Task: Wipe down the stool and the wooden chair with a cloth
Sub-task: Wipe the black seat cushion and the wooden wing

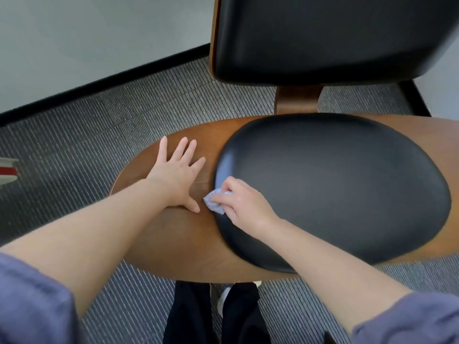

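The chair (173,244) is made of smooth, satin-finished wood. Its pad (335,184), at 3 o'clock, is covered in glossy black leather-like material. The cloth (213,200) is crumpled soft fabric. The carpet (99,135) is ribbed.

You had the brown bent-plywood wooden chair (173,239) standing upright, its broad seat shell spreading from 9 o'clock to 3 o'clock across the view. A glossy black oval leather seat pad (335,189) lay on the shell, right of centre, and a matching black padded backrest (323,36) rose at 12 o'clock. The small crumpled pale-blue cloth (214,203) sat at the seat pad's 8 o'clock edge, where leather met wood, pinched in the curled fingers of your right hand (244,207).
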A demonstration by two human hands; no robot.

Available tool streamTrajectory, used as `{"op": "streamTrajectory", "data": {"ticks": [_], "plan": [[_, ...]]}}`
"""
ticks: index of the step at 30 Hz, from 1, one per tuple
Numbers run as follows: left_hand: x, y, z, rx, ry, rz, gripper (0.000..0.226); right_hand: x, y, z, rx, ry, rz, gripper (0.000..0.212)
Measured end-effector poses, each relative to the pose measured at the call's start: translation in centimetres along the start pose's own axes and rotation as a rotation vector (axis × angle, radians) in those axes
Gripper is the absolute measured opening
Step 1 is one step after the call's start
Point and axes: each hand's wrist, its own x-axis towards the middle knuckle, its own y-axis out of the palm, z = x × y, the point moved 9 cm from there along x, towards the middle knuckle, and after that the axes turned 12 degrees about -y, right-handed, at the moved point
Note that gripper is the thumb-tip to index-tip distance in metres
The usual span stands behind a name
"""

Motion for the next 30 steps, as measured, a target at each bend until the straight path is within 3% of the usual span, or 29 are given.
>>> {"op": "streamTrajectory", "data": {"ticks": [7,10,12,18,21,25,27,30], "plan": [[-0.7,0.1,-1.0,-0.046,-0.037,0.01,0.118,-5.8,0.9,2.8,-0.082,-0.338,0.232,0.02],[-1.1,0.4,-2.5,-0.069,-0.031,-0.022,0.121,-3.7,-0.3,0.5,-0.072,-0.183,0.099,0.026],[-1.3,0.5,-3.4,-0.116,-0.027,-0.025,0.125,-4.3,0.0,0.6,-0.073,-0.181,0.046,0.031],[-1.2,0.1,-5.3,-0.25,-0.011,-0.01,0.132,-11.6,3.1,1.4,-0.116,-0.471,0.353,0.037],[-0.8,0.2,-5.6,-0.233,-0.017,0.011,0.133,-8.8,1.4,-0.2,-0.09,-0.375,0.187,0.037],[-0.6,0.4,-5.5,-0.222,-0.032,0.036,0.134,-5.2,-1.6,-5.6,0.17,0.123,-0.163,0.016],[-0.6,0.4,-5.5,-0.211,-0.037,0.04,0.135,-5.4,-1.7,-5.2,0.18,0.135,-0.217,0.026],[-0.6,0.4,-5.4,-0.185,-0.049,0.055,0.136,-6.7,-0.9,-4.0,0.206,0.069,-0.156,0.029]]}}
